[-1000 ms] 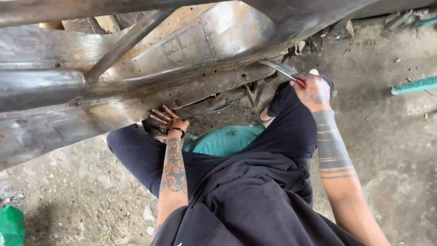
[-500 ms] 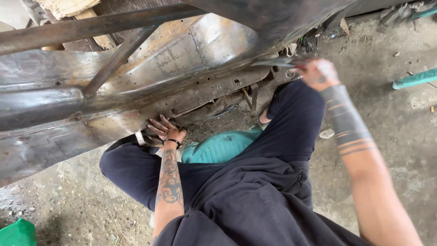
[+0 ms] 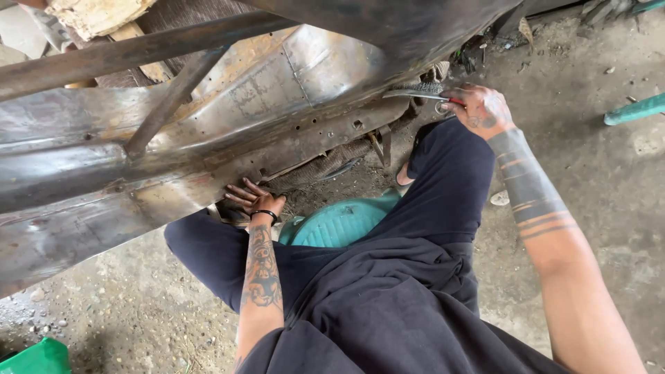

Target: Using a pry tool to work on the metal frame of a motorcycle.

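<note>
- Two bare hands are seen from the head camera, both at the lower edge of a large rusty sheet-metal body panel (image 3: 228,131) that fills the upper left of the view.
- The left hand (image 3: 253,199) is laid against the underside of the panel's bottom edge, its fingers spread and pressed to the metal; a dark band is worn at the wrist.
- The right hand (image 3: 481,109) is closed around the red-tipped handles of a pair of locking pliers (image 3: 419,94), with the fingers curled together about them.
- The pliers are held roughly level, and their metal head is pointed left to the panel's lower right edge; whether the head is clamped on the metal cannot be told.
- A diagonal steel bar (image 3: 173,97) is seen across the panel, joined to a longer bar above it.
- A teal plastic stool (image 3: 339,223) is visible between the legs, which are covered by dark trousers (image 3: 450,180); the right knee is raised just below the right hand.
- A gritty concrete floor (image 3: 609,173) is spread to the right and below, with small stones scattered on it.
- A teal pipe (image 3: 634,109) is seen at the right edge, well apart from the hands.
- A green plastic object (image 3: 38,357) is cut off at the lower left corner.
</note>
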